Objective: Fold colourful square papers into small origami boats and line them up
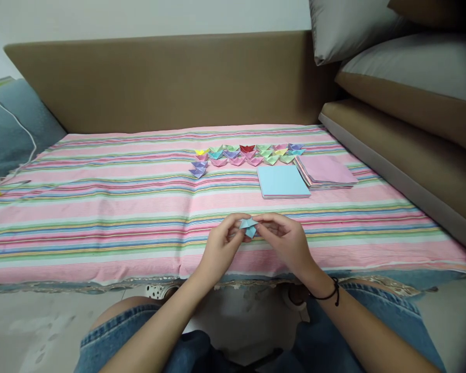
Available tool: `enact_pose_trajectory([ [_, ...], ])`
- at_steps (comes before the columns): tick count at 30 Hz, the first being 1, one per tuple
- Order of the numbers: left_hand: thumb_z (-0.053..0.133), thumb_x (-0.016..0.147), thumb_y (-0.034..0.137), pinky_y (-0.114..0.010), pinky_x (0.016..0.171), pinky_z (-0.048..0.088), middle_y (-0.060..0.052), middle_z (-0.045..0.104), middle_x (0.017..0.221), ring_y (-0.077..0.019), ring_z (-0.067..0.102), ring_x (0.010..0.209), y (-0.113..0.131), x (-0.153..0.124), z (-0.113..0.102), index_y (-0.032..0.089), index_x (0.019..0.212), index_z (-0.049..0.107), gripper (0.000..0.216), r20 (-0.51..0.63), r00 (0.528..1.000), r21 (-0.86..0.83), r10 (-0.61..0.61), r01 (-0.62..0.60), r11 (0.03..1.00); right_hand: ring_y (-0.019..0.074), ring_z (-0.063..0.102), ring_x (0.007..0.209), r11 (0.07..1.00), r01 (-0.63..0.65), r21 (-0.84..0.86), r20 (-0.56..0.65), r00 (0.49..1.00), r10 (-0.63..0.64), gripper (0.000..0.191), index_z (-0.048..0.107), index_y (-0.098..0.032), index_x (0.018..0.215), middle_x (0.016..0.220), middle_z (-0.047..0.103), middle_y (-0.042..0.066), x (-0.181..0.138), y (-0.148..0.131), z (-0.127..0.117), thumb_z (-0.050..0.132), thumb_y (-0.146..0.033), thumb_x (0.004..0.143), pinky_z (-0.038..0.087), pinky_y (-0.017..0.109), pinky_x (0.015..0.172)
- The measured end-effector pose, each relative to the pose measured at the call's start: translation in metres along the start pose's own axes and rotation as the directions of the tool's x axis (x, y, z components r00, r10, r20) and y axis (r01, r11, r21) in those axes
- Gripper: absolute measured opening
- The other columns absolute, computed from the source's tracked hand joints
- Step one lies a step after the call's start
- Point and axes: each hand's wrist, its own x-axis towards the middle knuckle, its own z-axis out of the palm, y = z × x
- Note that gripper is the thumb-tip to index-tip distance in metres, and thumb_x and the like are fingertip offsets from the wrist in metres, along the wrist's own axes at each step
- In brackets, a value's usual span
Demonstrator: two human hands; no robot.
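Observation:
Between my two hands is a small light-blue folded paper boat [249,226], held above the front part of the striped cloth. My left hand [226,237] pinches its left side between thumb and fingers. On the opposite side, my right hand [285,235] grips the right edge the same way. Beyond them lie a stack of light-blue square paper [283,180] and, to its right, a stack topped with pink paper [328,170]. Several finished paper boats [247,149] in many colours stand in rows behind the stacks.
A pink striped cloth [101,207] covers the seat, with a brown backrest [171,83] behind it. Large grey and brown cushions [415,77] are piled at the right. A white cable [23,127] runs down the left side.

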Motion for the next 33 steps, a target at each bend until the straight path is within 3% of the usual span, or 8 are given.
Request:
enact_pose_trajectory([
  [4,0.053,0.083,0.025,-0.031,0.078,0.054,-0.003,0.066,0.097,-0.0165,0.064,0.084,0.002,0.001,-0.001,0.021,0.105,0.058,0.023,0.018,1.000,-0.092,-0.021,0.022,0.996,0.0203,0.069,0.079,1.000,0.016,-0.010,0.028,0.999,-0.016,0.016,0.069,-0.020,0.090,0.089,0.072,0.006,0.001,-0.001,-0.003,0.064,-0.027,0.076,0.058,0.032,0.069],
  [10,0.053,0.084,0.028,-0.030,0.077,0.054,-0.005,0.066,0.105,-0.0198,0.062,0.095,0.001,0.001,0.000,0.021,0.108,0.061,0.027,-0.004,1.000,-0.063,-0.020,0.020,0.998,0.0198,0.069,0.079,0.998,-0.038,0.055,0.018,0.999,0.038,0.021,0.068,-0.018,0.093,0.089,0.073,0.007,0.003,0.001,-0.006,0.068,-0.025,0.073,0.059,0.033,0.072],
  [19,0.054,0.083,0.024,-0.029,0.075,0.054,-0.005,0.066,0.094,-0.0168,0.063,0.084,-0.003,0.000,0.005,0.020,0.107,0.059,0.025,-0.032,0.999,-0.081,0.014,-0.017,0.997,0.0206,0.068,0.081,0.998,-0.031,0.059,0.012,0.999,0.031,0.023,0.069,-0.019,0.094,0.092,0.072,0.007,0.000,0.004,-0.001,0.067,-0.025,0.072,0.058,0.033,0.071],
  [23,0.059,0.079,0.018,-0.027,0.074,0.052,-0.002,0.065,0.085,-0.0140,0.063,0.077,0.001,0.001,0.005,0.020,0.102,0.058,0.024,0.015,1.000,-0.193,-0.007,0.009,0.981,0.0213,0.068,0.084,0.999,0.049,-0.006,0.004,0.999,-0.049,0.021,0.072,-0.021,0.092,0.095,0.072,0.006,0.001,0.001,-0.003,0.061,-0.022,0.075,0.058,0.032,0.069],
  [29,0.054,0.083,0.026,-0.030,0.078,0.052,0.004,0.055,0.069,-0.0088,0.057,0.068,0.011,0.000,0.003,0.020,0.090,0.054,0.009,0.098,0.979,-0.397,-0.180,0.204,0.895,0.0172,0.064,0.078,0.917,0.314,-0.247,0.090,0.949,-0.301,0.030,0.072,-0.025,0.095,0.085,0.069,0.004,0.003,-0.004,-0.004,0.053,-0.010,0.077,0.052,0.029,0.065],
  [33,0.069,0.072,0.025,-0.030,0.075,0.052,0.007,0.056,0.063,-0.0074,0.056,0.063,0.009,0.000,0.003,0.019,0.080,0.048,0.024,0.065,0.976,-0.406,-0.209,0.217,0.888,0.0158,0.063,0.071,0.910,0.328,-0.254,0.140,0.943,-0.301,0.027,0.072,-0.024,0.095,0.079,0.068,0.003,0.000,-0.001,-0.001,0.054,-0.011,0.079,0.052,0.028,0.062],
])
